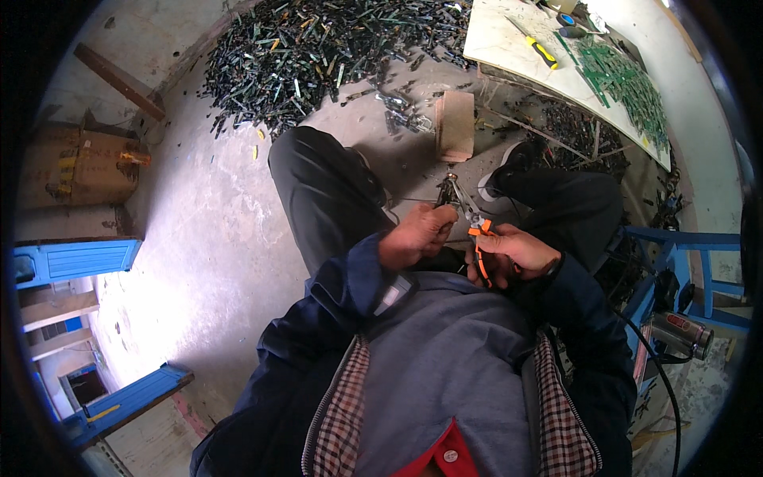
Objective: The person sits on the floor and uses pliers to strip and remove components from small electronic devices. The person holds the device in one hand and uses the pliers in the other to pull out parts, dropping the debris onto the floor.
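My right hand [520, 253] is closed around the orange-and-black handles of a pair of pliers [478, 232], whose metal jaws point away from me. Between my knees, my left hand [420, 234] pinches a small dark piece [446, 193] that looks like the strips piled on the floor. The jaw tips lie right beside the top end of this piece, and I cannot tell whether they grip it. The lower part of the piece is hidden by my fingers.
A large pile of dark strips [310, 63] covers the floor ahead. Near my feet stands a tan block [455, 126]. At the right, a pale board [509, 40] bears a yellow-handled screwdriver [542, 52] and green strips [628, 91]. A metal cylinder with a cable [679, 334] sits lower right.
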Tool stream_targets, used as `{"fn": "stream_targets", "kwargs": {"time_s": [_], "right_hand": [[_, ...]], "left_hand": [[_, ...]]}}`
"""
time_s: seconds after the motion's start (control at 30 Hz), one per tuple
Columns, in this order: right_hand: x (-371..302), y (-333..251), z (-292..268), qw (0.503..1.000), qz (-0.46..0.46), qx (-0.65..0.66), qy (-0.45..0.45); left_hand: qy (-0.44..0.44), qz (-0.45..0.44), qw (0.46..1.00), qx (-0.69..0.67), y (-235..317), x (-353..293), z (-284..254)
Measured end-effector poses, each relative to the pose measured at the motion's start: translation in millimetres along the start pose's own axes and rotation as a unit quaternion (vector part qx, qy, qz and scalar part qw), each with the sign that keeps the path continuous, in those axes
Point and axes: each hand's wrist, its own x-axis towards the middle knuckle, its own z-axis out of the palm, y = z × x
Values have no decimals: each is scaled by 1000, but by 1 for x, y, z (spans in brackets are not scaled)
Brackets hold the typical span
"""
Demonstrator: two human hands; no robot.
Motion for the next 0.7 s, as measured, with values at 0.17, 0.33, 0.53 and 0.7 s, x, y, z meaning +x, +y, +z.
{"fn": "stream_targets", "kwargs": {"time_s": [0.17, 0.33, 0.53, 0.7], "right_hand": [[-2, -2, 8, 1000, -8, 24, 0], [1, 2, 11, 999, -11, 44, -13], [-2, 8, 19, 998, -19, 64, -1], [-6, 11, 23, 997, -23, 74, 4]], "left_hand": [[0, 27, 999, -18, -2, 0, 2], [-1, 33, 999, 32, -1, -1, 3], [-1, 46, 996, 82, 0, -3, 4], [3, 64, 994, 89, 4, -11, 9]]}}
